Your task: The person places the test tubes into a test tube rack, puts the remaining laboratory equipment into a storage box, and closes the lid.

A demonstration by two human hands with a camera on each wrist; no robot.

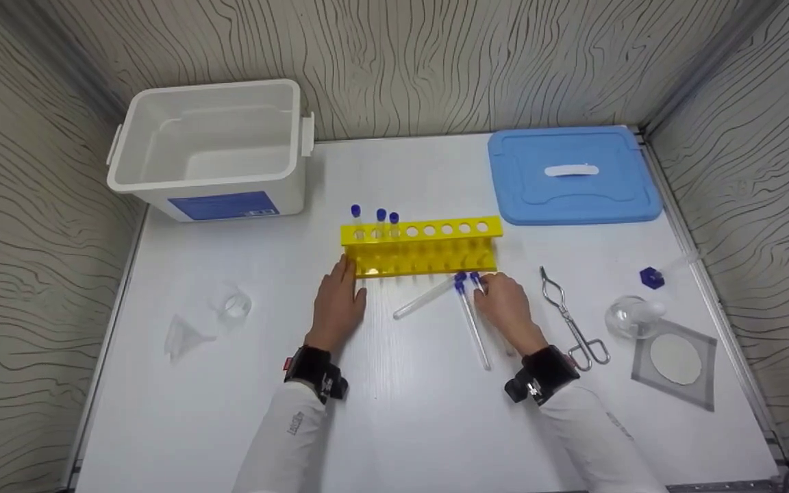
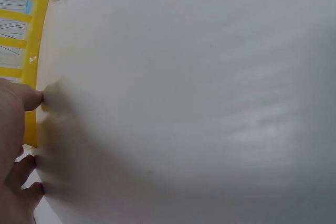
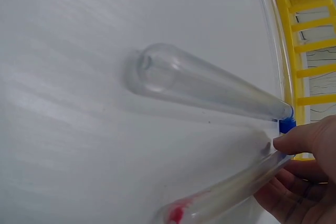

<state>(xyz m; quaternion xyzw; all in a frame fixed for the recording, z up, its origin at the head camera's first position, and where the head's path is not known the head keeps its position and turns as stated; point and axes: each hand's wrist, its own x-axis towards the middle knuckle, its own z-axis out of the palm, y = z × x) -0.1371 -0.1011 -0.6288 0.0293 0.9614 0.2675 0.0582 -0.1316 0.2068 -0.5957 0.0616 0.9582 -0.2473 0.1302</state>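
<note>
Lying on the white table (image 1: 401, 411) in front of the yellow test tube rack (image 1: 422, 248), two loose test tubes meet at their blue caps: one test tube (image 1: 472, 320) runs toward the person, the other tube (image 1: 425, 298) slants left. The right hand (image 1: 507, 308) pinches the near tube's capped end with curled fingers. The left hand (image 1: 337, 306) rests with relaxed, straight fingers against the rack's left end, holding nothing.
</note>
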